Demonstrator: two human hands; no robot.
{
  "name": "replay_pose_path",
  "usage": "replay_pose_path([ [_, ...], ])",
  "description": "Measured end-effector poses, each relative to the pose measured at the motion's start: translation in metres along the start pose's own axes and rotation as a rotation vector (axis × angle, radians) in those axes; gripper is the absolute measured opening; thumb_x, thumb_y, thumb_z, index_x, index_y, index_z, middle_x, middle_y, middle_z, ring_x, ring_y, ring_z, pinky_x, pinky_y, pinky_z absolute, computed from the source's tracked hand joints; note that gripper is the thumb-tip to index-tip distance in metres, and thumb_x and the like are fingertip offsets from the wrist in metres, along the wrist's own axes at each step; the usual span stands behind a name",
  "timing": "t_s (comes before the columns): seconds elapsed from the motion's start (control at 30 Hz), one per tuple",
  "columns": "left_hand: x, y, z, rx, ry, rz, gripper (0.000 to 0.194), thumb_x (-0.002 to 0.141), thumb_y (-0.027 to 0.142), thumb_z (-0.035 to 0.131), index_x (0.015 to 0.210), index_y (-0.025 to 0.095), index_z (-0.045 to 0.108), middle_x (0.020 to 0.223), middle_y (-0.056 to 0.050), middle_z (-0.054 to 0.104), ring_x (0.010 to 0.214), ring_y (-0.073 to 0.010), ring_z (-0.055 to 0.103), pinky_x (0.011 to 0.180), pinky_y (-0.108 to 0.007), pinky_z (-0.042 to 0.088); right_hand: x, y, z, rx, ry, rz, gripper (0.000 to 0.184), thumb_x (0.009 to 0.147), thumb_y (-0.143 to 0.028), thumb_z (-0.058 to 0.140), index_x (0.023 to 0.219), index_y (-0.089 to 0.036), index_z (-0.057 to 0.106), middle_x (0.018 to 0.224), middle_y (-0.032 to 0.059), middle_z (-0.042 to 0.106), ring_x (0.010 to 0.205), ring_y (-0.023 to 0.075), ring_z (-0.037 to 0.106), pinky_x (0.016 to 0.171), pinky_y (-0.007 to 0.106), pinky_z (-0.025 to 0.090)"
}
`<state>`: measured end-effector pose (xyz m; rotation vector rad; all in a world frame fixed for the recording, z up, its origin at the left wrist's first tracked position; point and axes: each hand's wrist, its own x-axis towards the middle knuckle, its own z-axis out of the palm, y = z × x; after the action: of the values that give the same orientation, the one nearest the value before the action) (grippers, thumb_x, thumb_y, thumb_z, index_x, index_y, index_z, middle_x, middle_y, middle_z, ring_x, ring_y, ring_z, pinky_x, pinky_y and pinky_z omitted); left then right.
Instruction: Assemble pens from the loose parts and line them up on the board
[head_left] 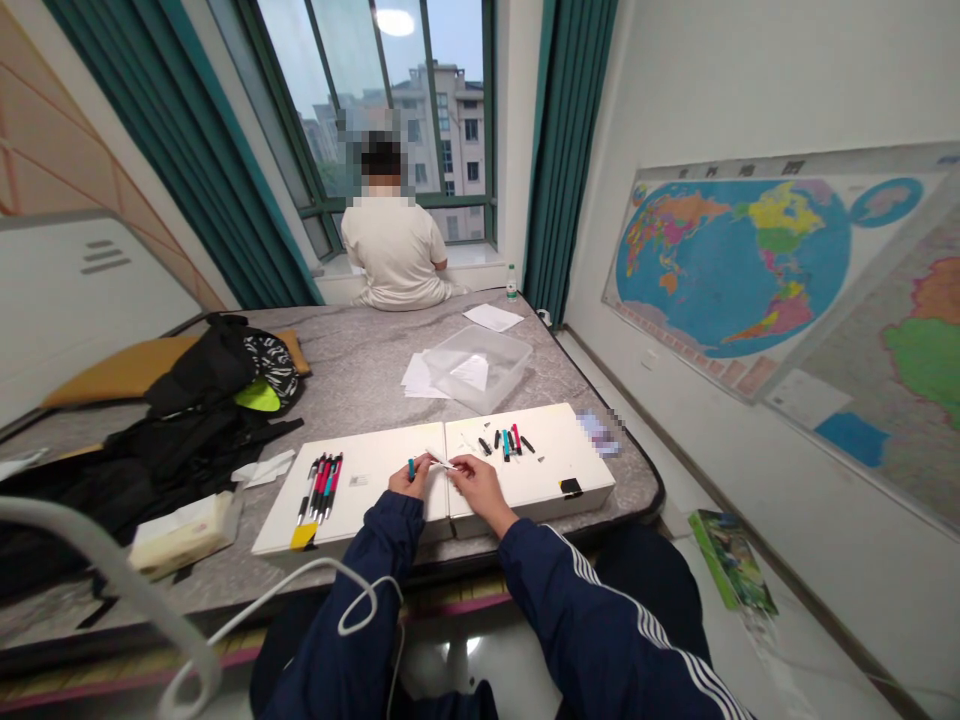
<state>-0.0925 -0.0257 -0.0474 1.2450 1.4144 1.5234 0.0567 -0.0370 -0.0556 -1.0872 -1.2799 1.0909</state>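
Two white boards, one clear plastic tub, one water bottle (pens too many to count).

Small residential room, apartment study or bedroom: window with teal curtains at 12 o'clock, apartment block outside, world map on wall at 3 o'clock, black backpack on desk at 10 o'clock.

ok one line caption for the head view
Left hand holds a teal pen part, right hand a thin white piece, over white boards with pens
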Motion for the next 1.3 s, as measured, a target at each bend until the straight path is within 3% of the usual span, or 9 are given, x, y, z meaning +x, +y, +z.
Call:
replay_pose_path([
  [0.13,0.000,-0.003,0.003,0.033,-0.065,0.011,0.033,0.064,0.045,0.069,0.077,0.016,0.074,0.077,-0.009,0.072,0.084,-0.0246,0.066,0.080,-0.037,0.050,-0.004,-0.005,0.000,-0.141,-0.035,-0.083,0.020,0.074,-0.031,0.064,0.090,-0.021,0.069,0.075,0.0004,0.066,0.065,0.0130,0.058,0.063,0.023,0.045],
  [0.3,0.001,-0.003,-0.002,0.102,-0.036,-0.011,0.025,0.061,0.042,0.072,0.065,0.018,0.073,0.064,-0.005,0.069,0.067,-0.0199,0.064,0.066,-0.030,0.050,-0.010,-0.011,0.004,-0.249,-0.115,-0.135,0.025,0.076,-0.034,0.064,0.097,-0.022,0.069,0.076,0.0009,0.068,0.064,0.0141,0.059,0.064,0.024,0.044],
  [0.53,-0.002,0.012,-0.003,-0.112,0.039,-0.143,0.039,0.065,0.050,0.066,0.075,0.013,0.072,0.061,-0.007,0.069,0.040,-0.0113,0.049,0.037,-0.023,0.034,-0.014,-0.016,0.004,-0.494,-0.066,-0.160,0.024,0.086,-0.038,0.052,0.081,-0.020,0.067,0.064,0.0011,0.063,0.057,0.0131,0.054,0.057,0.021,0.037],
  [0.73,-0.002,0.011,-0.004,-0.147,0.034,-0.157,0.039,0.064,0.049,0.068,0.074,0.011,0.071,0.060,-0.008,0.069,0.033,-0.0077,0.039,0.033,-0.022,0.027,-0.014,-0.019,0.004,-0.557,-0.096,-0.171,0.020,0.086,-0.033,0.051,0.081,-0.020,0.066,0.067,0.0016,0.065,0.059,0.0134,0.055,0.058,0.021,0.037],
  [0.87,-0.001,0.008,-0.003,-0.141,0.053,-0.142,0.034,0.064,0.046,0.068,0.071,0.013,0.071,0.059,-0.007,0.068,0.041,-0.0127,0.050,0.038,-0.024,0.037,-0.018,-0.023,0.001,-0.571,-0.145,-0.226,0.020,0.085,-0.031,0.052,0.077,-0.020,0.066,0.065,0.0008,0.063,0.057,0.0130,0.053,0.058,0.021,0.036],
  [0.97,0.000,0.006,-0.002,-0.130,0.081,-0.094,0.030,0.065,0.044,0.068,0.067,0.014,0.071,0.063,-0.009,0.070,0.057,-0.0183,0.061,0.052,-0.028,0.048,-0.021,-0.030,-0.015,-0.611,-0.228,-0.299,0.017,0.084,-0.028,0.053,0.078,-0.020,0.067,0.068,0.0015,0.063,0.060,0.0138,0.053,0.061,0.023,0.037],
  [1.07,0.001,0.004,-0.001,-0.110,0.096,-0.054,0.027,0.066,0.041,0.068,0.064,0.014,0.071,0.066,-0.010,0.071,0.068,-0.0213,0.064,0.068,-0.033,0.051,-0.011,-0.042,-0.046,-0.662,-0.232,-0.320,0.014,0.082,-0.025,0.054,0.082,-0.021,0.068,0.075,0.0030,0.066,0.068,0.0158,0.056,0.066,0.024,0.040],
  [1.2,0.001,0.005,-0.001,-0.103,0.108,-0.041,0.025,0.065,0.039,0.069,0.061,0.014,0.071,0.064,-0.009,0.070,0.065,-0.0210,0.064,0.067,-0.034,0.052,0.024,-0.063,-0.099,-0.902,-0.140,-0.180,0.013,0.078,-0.020,0.056,0.083,-0.019,0.068,0.081,0.0046,0.067,0.073,0.0162,0.058,0.071,0.025,0.040],
  [1.3,0.000,0.005,-0.002,-0.086,0.103,-0.034,0.023,0.064,0.037,0.071,0.061,0.014,0.072,0.060,-0.008,0.068,0.061,-0.0202,0.063,0.062,-0.032,0.051,0.051,-0.075,-0.128,-1.128,-0.166,-0.044,0.012,0.076,-0.019,0.057,0.079,-0.017,0.069,0.081,0.0065,0.068,0.076,0.0165,0.060,0.069,0.023,0.038],
])
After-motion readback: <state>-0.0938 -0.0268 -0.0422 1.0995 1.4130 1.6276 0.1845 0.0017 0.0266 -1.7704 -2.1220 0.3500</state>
